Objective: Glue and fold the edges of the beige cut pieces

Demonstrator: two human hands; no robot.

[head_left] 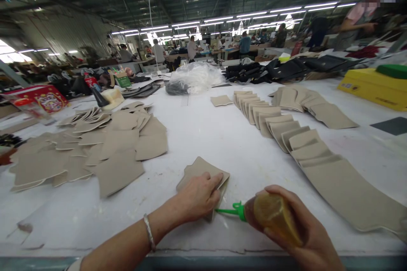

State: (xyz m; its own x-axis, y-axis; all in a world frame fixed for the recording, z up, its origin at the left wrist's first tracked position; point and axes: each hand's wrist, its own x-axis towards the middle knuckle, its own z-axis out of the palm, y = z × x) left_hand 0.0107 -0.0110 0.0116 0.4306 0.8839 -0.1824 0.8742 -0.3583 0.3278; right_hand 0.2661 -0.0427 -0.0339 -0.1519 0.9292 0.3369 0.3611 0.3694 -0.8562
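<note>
My left hand (199,197), with a bracelet at the wrist, holds a beige padded fabric piece (199,167) against the white table. Its index finger lies along the piece's right edge, and the other fingers curl partly out of sight. A second beige layer shows under that edge. My right hand (305,228) is wrapped round a tilted squeeze bottle (275,216) of amber liquid, which looks like glue. The bottle's thin green nozzle (227,211) points left, its tip at the lower edge of the beige piece, close to my left fingers.
Loose beige pieces (119,144) are heaped at left. An overlapping row of beige pieces (280,125) runs down the right side. Farther back are clear plastic wrapping (199,75), dark pieces (248,71) and a yellow box (375,87). People work in the background.
</note>
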